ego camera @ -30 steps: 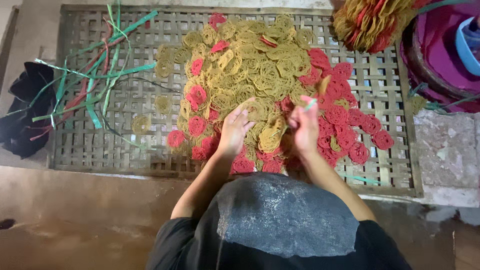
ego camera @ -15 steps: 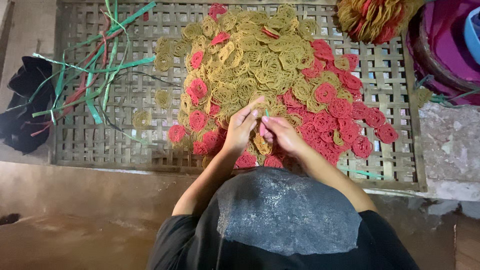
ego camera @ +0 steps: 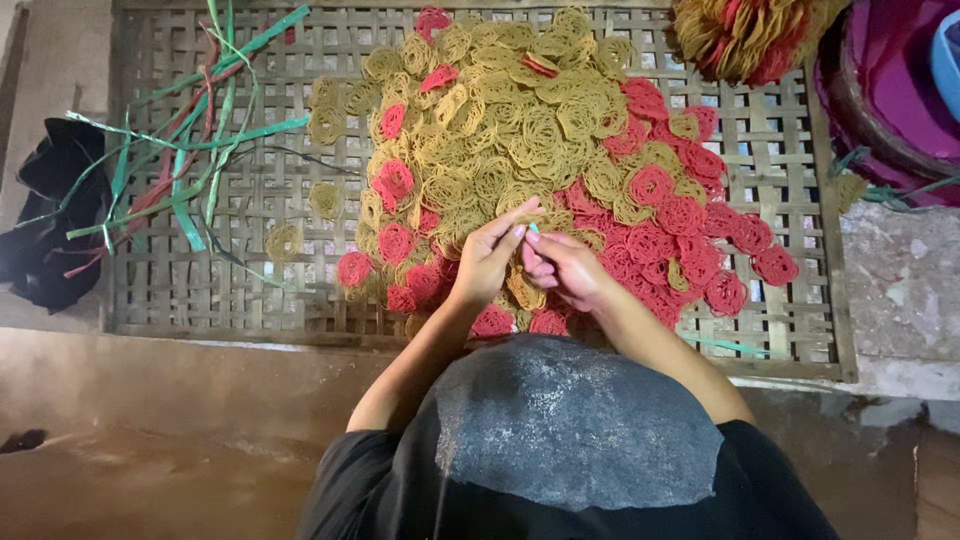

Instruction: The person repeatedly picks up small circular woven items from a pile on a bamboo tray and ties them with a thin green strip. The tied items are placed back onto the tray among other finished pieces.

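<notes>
Left hand: fingers curled, tips pinched on a small green strip end. Right hand: fingers bent, meeting the left at that same strip; whether they grip it cannot be told. Both rest above the near edge of a heap of yellow and red coiled noodle-like rounds on a woven bamboo lattice tray. Loose green and red plastic strips lie at the tray's left.

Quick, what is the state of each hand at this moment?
Left hand: fingers pinched together over the coiled noodle rounds; what it holds cannot be told.
Right hand: fingers curled, meeting the left; hold cannot be told.
</notes>
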`<state>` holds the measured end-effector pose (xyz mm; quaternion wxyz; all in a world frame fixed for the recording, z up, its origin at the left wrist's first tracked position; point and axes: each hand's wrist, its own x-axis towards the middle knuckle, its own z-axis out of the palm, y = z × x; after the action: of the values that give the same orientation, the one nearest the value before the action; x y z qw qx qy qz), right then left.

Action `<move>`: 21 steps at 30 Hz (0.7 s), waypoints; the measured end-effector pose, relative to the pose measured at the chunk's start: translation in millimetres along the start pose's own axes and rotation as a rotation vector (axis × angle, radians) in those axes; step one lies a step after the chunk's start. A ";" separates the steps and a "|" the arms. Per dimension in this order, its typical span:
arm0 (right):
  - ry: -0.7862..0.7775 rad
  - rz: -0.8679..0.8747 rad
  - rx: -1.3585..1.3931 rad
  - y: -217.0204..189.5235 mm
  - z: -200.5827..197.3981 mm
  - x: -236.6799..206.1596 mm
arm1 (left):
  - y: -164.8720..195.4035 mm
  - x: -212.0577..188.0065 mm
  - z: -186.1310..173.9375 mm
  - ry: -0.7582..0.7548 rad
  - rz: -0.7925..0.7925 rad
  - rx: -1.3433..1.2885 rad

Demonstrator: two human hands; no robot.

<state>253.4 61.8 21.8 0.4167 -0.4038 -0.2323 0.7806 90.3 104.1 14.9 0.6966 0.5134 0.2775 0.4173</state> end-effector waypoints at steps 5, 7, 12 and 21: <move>-0.044 -0.018 0.024 -0.3 -1.4 0.0 | -1.1 -0.4 -3.3 0.024 0.023 0.035; -0.064 -0.033 0.032 0.0 -1.6 0.1 | -0.6 -0.5 -3.8 0.021 0.019 0.027; -0.070 -0.039 0.052 2.9 0.0 -0.1 | -0.6 -1.3 -3.2 0.022 -0.001 0.041; -0.069 -0.042 0.087 1.3 -1.5 1.2 | 0.7 -8.8 -8.0 -0.062 -0.183 -0.073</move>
<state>253.6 62.1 19.6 0.4417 -0.3530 -0.2208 0.7947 79.2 100.4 12.6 0.7582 0.4731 0.2860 0.3456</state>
